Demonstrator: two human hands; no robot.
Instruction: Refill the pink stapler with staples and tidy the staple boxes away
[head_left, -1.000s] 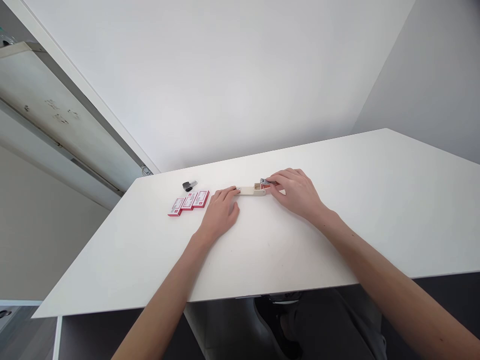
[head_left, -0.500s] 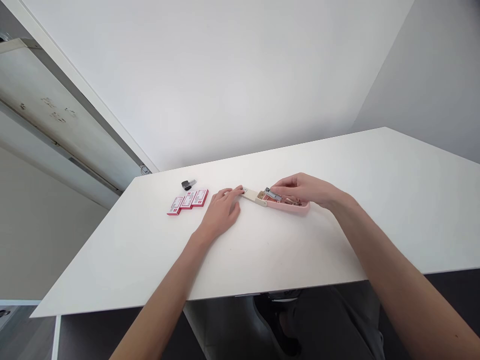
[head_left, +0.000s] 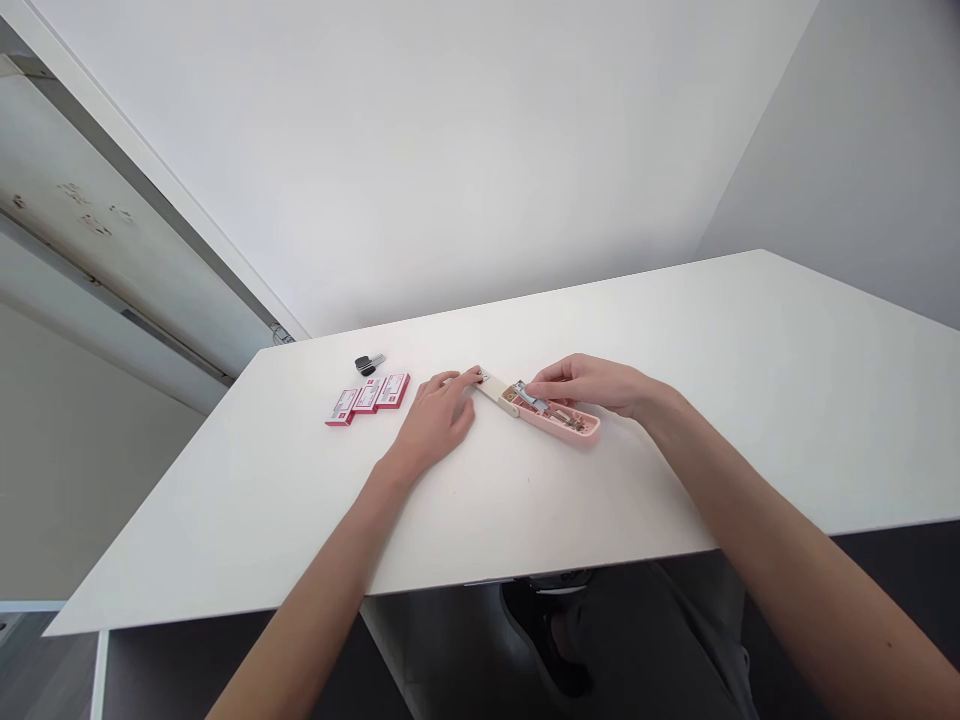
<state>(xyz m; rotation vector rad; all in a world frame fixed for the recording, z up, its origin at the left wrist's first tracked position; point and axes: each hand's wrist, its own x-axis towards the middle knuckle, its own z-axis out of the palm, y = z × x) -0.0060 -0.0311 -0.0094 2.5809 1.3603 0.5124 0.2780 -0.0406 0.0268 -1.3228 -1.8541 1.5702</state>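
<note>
A pink and cream stapler (head_left: pixel 556 424) lies folded wide open on the table, its cream base pointing left and the pink upper half to the right. My left hand (head_left: pixel 435 415) rests flat with its fingers stretched, the fingertips pressing on the far end of the cream base (head_left: pixel 495 389). With thumb and fingers pinched, my right hand (head_left: pixel 589 383) grips the silver metal part (head_left: pixel 531 397) inside the pink half, near the hinge. The fingers partly cover that metal part. Springs and metal pieces show in the hollow pink shell.
Several small red-and-white boxes (head_left: pixel 368 395) stand side by side left of my left hand. Behind them lies a black-handled staple remover or similar small tool (head_left: pixel 369 364). The white table (head_left: pixel 480 520) meets a wall at the back, and its front edge runs below my forearms.
The stapler's pink half has swung toward me at its right end. My right hand has moved slightly left with the metal part, which sits lower in the shell. My left hand stays put.
</note>
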